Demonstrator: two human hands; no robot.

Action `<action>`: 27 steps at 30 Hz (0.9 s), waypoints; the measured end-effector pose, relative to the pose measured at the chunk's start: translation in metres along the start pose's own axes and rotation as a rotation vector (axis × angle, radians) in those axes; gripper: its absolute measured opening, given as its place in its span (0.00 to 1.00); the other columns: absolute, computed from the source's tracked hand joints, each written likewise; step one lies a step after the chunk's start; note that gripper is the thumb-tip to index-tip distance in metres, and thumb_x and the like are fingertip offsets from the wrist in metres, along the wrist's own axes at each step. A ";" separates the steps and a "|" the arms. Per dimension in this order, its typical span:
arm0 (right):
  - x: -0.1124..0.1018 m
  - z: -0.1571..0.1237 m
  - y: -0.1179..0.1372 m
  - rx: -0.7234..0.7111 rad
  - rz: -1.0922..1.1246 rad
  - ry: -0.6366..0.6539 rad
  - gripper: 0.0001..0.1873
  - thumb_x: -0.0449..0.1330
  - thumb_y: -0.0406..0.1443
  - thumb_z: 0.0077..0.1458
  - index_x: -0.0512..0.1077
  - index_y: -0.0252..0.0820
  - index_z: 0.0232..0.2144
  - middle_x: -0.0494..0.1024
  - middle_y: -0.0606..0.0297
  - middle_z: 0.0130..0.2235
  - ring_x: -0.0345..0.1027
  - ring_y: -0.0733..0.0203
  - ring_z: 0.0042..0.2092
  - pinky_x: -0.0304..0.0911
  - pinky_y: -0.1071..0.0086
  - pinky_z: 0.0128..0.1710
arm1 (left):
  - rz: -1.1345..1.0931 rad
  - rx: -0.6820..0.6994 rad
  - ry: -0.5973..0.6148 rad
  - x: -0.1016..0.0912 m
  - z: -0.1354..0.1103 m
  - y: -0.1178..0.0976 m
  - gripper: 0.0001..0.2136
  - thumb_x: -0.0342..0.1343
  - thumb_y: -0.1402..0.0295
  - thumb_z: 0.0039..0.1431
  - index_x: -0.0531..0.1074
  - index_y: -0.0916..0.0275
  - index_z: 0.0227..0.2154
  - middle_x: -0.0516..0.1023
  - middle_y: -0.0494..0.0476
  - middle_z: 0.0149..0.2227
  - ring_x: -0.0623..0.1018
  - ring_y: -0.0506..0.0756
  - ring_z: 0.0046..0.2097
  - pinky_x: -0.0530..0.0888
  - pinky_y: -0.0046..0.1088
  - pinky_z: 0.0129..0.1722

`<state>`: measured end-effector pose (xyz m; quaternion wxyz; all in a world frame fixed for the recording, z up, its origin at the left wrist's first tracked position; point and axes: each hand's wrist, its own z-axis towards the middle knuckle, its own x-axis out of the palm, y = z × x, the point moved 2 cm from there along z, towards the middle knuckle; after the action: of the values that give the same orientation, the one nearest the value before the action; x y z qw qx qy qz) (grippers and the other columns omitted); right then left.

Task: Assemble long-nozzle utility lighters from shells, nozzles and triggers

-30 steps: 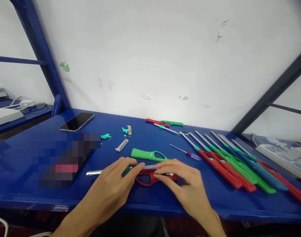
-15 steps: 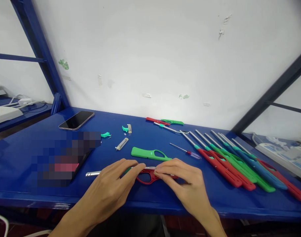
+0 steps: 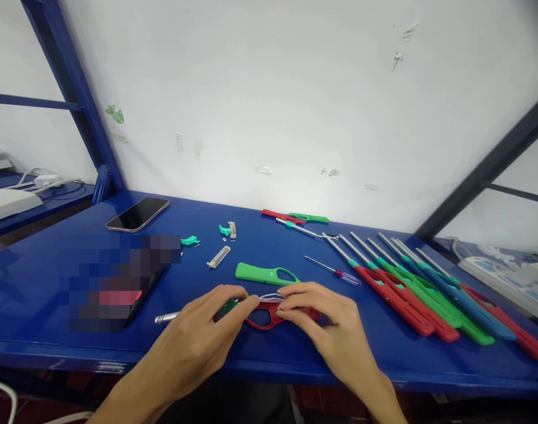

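A red handle half (image 3: 274, 318) lies near the front edge of the blue counter (image 3: 260, 244), between two hands. A shiny metal tube (image 3: 166, 318) sticks out from under the left hand (image 3: 209, 330). The fingers of the left hand are bent and nearly closed, with the thumb close to the pointer finger, and they have hold of the end of the red handle half by the tube. The right hand (image 3: 328, 324) is on the other end. Its fingers are bent, with a small gap between thumb and fingertips, and they touch the red handle half. I cannot tell how tight they are. Thin white wires (image 3: 269, 297) run between the two hands.

Just behind the hands lies a green handle half (image 3: 255, 273). A screwdriver (image 3: 346, 277) with a clear purple grip is near it. On the right, a row of long lighters (image 3: 392, 303), red, green and blue, lies side by side. To the left are a small clear part (image 3: 218, 257) and a phone (image 3: 138, 214).
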<state>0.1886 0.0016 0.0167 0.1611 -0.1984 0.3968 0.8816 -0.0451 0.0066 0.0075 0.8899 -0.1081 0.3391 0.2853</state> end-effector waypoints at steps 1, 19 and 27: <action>0.000 0.000 0.000 0.026 0.006 0.004 0.06 0.69 0.32 0.63 0.84 0.50 0.36 0.88 0.68 0.45 0.84 0.59 0.46 0.76 0.71 0.49 | -0.002 -0.005 -0.003 0.001 0.000 0.000 0.16 0.47 0.83 0.71 0.74 0.66 0.54 0.80 0.61 0.47 0.82 0.55 0.47 0.78 0.27 0.46; 0.002 -0.002 -0.002 0.071 0.039 -0.051 0.13 0.71 0.30 0.61 0.82 0.53 0.46 0.88 0.75 0.42 0.84 0.67 0.38 0.75 0.81 0.42 | 0.018 -0.009 -0.022 0.002 0.000 0.000 0.13 0.49 0.79 0.74 0.74 0.65 0.54 0.80 0.61 0.46 0.81 0.55 0.47 0.75 0.29 0.49; 0.002 -0.001 -0.001 0.032 0.004 -0.056 0.11 0.71 0.29 0.61 0.82 0.50 0.44 0.88 0.74 0.43 0.84 0.67 0.44 0.74 0.81 0.48 | 0.026 -0.010 -0.039 0.002 0.001 -0.001 0.12 0.51 0.79 0.74 0.75 0.66 0.53 0.80 0.60 0.45 0.81 0.55 0.45 0.75 0.30 0.48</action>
<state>0.1878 0.0013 0.0148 0.1734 -0.1703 0.4065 0.8807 -0.0426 0.0076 0.0068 0.8920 -0.1025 0.3218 0.3006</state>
